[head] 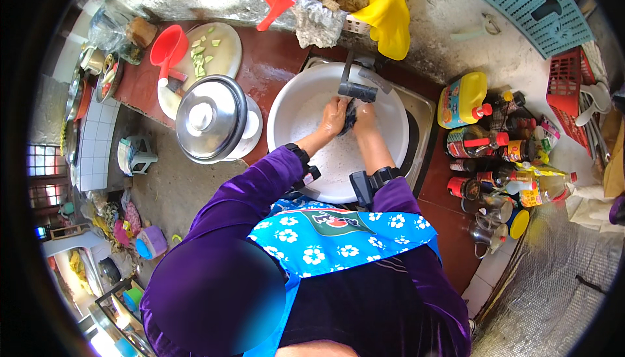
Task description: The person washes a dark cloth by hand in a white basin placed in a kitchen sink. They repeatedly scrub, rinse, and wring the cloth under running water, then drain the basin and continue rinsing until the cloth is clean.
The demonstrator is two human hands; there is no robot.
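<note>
A large white plastic basin (292, 127) sits over the metal sink (424, 130), with some cloudy, bubbly water in its bottom. Above its far half reaches a dark faucet (359, 91). Just below the spout, my left hand (334, 116) and my right hand (364, 114) come together around a wet, dark cloth-like item (349, 118), bunched between them. My left fingers curl over its left side. The right fingers are partly hidden beneath the spout, pressed against the item's other side. Both wrists wear black strapped devices.
Left of the basin stands a white container with a metal lid (207, 117). Behind it are a round cutting board (229, 49) with cut green vegetable pieces and a red ladle (169, 46). Several bottles, including a yellow jug (461, 100), line the right. A rag (317, 20) hangs above.
</note>
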